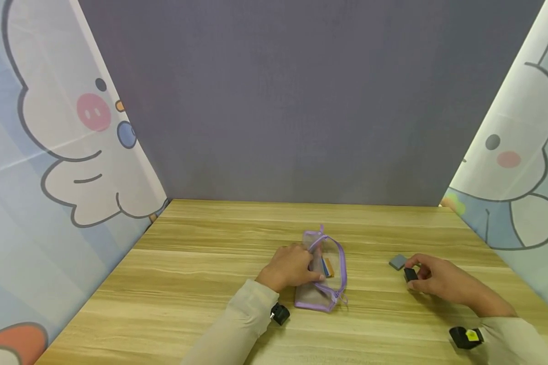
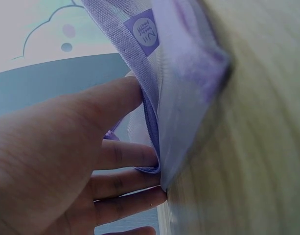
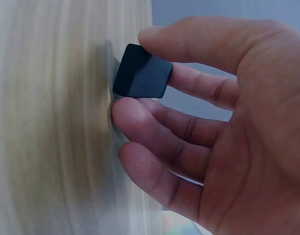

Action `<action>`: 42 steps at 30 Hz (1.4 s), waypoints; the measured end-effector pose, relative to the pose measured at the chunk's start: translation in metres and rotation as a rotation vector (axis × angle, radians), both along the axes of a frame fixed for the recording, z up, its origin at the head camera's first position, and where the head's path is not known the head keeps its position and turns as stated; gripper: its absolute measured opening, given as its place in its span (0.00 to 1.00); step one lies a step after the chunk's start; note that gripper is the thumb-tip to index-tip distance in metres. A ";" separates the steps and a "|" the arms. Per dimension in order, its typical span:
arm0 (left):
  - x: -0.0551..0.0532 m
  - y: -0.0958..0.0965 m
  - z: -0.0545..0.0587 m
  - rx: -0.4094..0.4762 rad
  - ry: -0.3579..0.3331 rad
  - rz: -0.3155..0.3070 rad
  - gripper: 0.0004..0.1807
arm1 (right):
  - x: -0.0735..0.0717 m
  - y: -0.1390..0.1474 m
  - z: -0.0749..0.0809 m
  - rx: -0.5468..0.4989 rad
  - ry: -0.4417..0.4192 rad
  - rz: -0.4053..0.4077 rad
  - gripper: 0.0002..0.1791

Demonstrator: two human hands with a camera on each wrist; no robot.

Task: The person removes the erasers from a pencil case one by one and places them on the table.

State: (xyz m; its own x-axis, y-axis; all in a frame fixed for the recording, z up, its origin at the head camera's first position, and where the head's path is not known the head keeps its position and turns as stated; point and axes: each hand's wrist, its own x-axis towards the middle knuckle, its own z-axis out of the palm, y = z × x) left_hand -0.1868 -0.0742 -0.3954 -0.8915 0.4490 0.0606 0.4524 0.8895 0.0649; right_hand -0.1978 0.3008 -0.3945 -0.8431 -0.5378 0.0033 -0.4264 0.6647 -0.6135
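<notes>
A see-through mesh pouch (image 1: 312, 299) with lilac zipper edging lies unzipped on the table. My left hand (image 1: 289, 266) holds its near-left edge; in the left wrist view, the thumb and index fingertip (image 2: 147, 155) meet the zipper band. Inside the pouch, blue and orange pieces (image 1: 328, 267) show through the opening, their kind unclear. To the right, my right hand (image 1: 440, 276) pinches a small black block (image 3: 142, 73) between thumb and fingers, close above the tabletop. Just beyond that block, a flat grey square piece (image 1: 398, 262) lies on the table.
The wooden table (image 1: 201, 284) reaches back to a dark grey panel (image 1: 274, 111). Printed cartoon curtains (image 1: 50, 167) hang along both sides. A black camera (image 1: 280, 314) is worn at the left wrist, and another black device (image 1: 465, 337) at the right.
</notes>
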 end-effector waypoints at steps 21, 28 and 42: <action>-0.001 0.002 0.000 -0.002 -0.001 0.000 0.26 | 0.002 0.001 -0.002 0.010 0.003 -0.039 0.19; -0.001 0.002 0.000 -0.005 -0.008 -0.001 0.26 | 0.002 0.000 -0.003 0.012 -0.017 -0.053 0.20; -0.002 -0.001 0.000 0.012 -0.008 -0.003 0.26 | 0.000 -0.005 0.002 0.031 0.011 -0.086 0.20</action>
State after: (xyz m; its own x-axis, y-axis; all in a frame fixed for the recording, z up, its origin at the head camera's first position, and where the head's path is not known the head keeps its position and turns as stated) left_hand -0.1886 -0.0755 -0.3952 -0.8905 0.4511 0.0589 0.4546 0.8872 0.0791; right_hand -0.1976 0.2953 -0.3922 -0.8862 -0.4633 -0.0029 -0.3732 0.7175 -0.5881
